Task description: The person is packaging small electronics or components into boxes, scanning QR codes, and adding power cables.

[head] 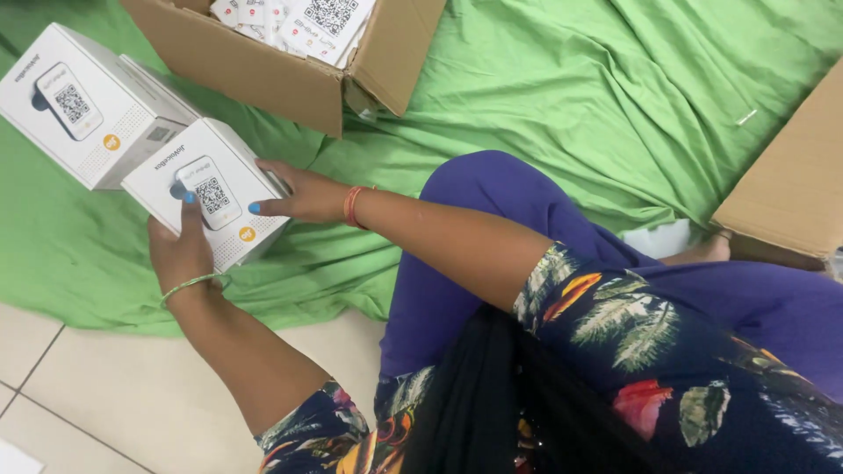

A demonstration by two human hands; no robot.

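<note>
small white box (211,193) held over the green sheet (544,114) on the floor, both hands clamped on it: left hand (180,250) grips the near edge, thumb on top, right hand (303,195) pinches the far side. looks light, stiff cardboard, smooth so could slip; hold by opposite edges. second white box (83,101) sits touching behind it, open brown carton (290,75) of cards beyond, another carton (790,184) far right. person's knee crowds the right.

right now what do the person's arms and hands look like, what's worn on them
Both arms are bare up to short sleeves of dark fabric printed with leaves and flowers. The left hand has a thin green bangle at the wrist. The right hand has an orange band at the wrist. The nails that show are painted blue.
</note>
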